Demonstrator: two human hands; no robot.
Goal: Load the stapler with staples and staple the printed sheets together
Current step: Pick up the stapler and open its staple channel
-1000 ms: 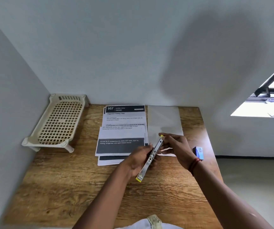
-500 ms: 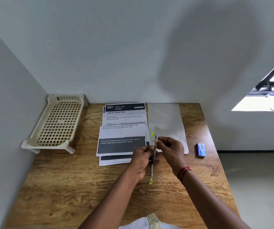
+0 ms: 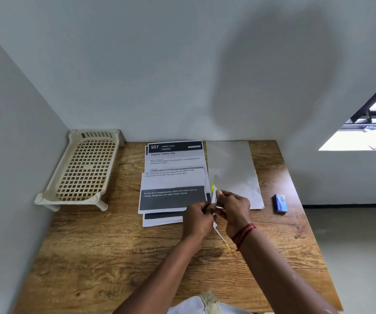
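A slim metal stapler [image 3: 214, 196] with yellow ends is held above the wooden table [image 3: 114, 250], swung open, one end up by the sheets and one arm reaching down to a yellow tip near my right wrist. My left hand [image 3: 197, 220] grips its middle. My right hand [image 3: 233, 207] pinches its upper part. Printed sheets [image 3: 173, 177] lie in a loose overlapping stack just left of my hands. A small blue staple box [image 3: 281, 203] sits on the table to the right, apart from both hands.
A blank white sheet [image 3: 232, 168] lies right of the printed stack. A cream plastic lattice rack [image 3: 85, 168] stands at the back left against the walls. The table's right edge drops to the floor near the staple box.
The stapler has turned from a slant to nearly end-on and its lower arm now swings toward my right wrist. Both hands stay on it, shifted slightly.
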